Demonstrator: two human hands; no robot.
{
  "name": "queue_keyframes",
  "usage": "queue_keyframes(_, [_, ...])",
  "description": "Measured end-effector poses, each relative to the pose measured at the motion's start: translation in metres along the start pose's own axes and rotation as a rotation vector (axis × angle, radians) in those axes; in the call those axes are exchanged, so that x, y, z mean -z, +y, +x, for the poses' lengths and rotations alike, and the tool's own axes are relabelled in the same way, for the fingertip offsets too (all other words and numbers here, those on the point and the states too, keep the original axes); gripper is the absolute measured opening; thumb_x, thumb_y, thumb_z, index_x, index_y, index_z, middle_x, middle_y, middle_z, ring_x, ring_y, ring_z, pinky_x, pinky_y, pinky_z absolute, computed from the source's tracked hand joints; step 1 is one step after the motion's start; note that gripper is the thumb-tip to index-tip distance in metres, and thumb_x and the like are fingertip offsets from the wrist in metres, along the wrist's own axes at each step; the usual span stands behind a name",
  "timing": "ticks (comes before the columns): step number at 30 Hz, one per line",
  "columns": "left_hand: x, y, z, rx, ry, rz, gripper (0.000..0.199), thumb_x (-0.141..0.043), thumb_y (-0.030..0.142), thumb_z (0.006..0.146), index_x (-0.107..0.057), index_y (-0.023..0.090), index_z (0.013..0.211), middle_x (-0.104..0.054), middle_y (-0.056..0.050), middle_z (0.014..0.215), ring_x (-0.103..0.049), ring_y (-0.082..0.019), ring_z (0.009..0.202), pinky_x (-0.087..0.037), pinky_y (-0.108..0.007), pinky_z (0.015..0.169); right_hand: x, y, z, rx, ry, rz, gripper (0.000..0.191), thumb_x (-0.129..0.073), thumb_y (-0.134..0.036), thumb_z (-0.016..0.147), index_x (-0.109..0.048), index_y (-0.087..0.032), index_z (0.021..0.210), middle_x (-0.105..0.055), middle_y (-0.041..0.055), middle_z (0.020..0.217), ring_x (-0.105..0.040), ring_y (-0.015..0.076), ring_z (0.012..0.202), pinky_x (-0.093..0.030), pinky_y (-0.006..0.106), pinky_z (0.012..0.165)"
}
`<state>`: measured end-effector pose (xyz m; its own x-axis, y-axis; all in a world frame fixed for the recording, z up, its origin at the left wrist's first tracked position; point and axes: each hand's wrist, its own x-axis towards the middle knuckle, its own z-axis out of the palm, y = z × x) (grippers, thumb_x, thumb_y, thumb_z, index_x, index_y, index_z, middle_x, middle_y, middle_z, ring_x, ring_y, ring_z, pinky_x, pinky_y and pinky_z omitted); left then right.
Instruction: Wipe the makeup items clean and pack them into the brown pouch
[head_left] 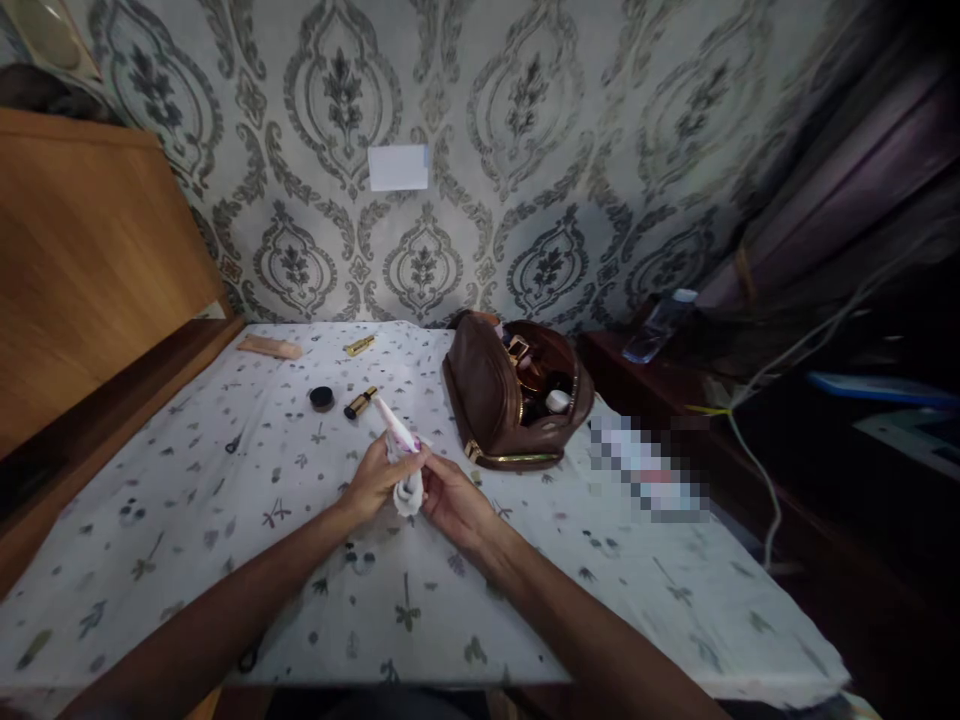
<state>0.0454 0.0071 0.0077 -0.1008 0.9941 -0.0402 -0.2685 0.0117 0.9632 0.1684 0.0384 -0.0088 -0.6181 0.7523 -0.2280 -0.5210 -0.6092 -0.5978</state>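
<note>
Held between my two hands above the table is a slim white tube (395, 425) with pink-purple marks, tilted up and away. My left hand (369, 482) wraps it from the left, thumb across its lower part. From the other side, the closed fingers of my right hand (459, 505) pinch near the same lower end. A crumpled white wipe or cloth (409, 497) hangs between the hands, below the tube. Just beyond lie a black-and-gold lipstick tube (361, 402) and a round black jar (322, 398).
An unzipped brown cosmetic bag (487, 395) full of small items stands right of centre. Farther back lie a gold tube (361, 345) and a peach tube (268, 347). A wooden panel (82, 260) borders the left; a clear bottle (660, 328) and cables are at right.
</note>
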Motion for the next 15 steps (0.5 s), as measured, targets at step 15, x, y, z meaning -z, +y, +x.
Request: queue_keyframes(15, [0.02,0.012,0.016,-0.134,0.285,-0.19,0.055,-0.087,0.059,0.052,-0.054,0.016,0.064,-0.054,0.005,0.053,-0.046,-0.007,0.045,-0.038,-0.019,0.045,0.005,0.001,0.003,-0.22,-0.035,-0.015,0.029,-0.083,-0.035,0.076,-0.068,-0.01,0.079,-0.068,0.0016,0.06,-0.056,0.0051,0.044,-0.042,0.014,0.042])
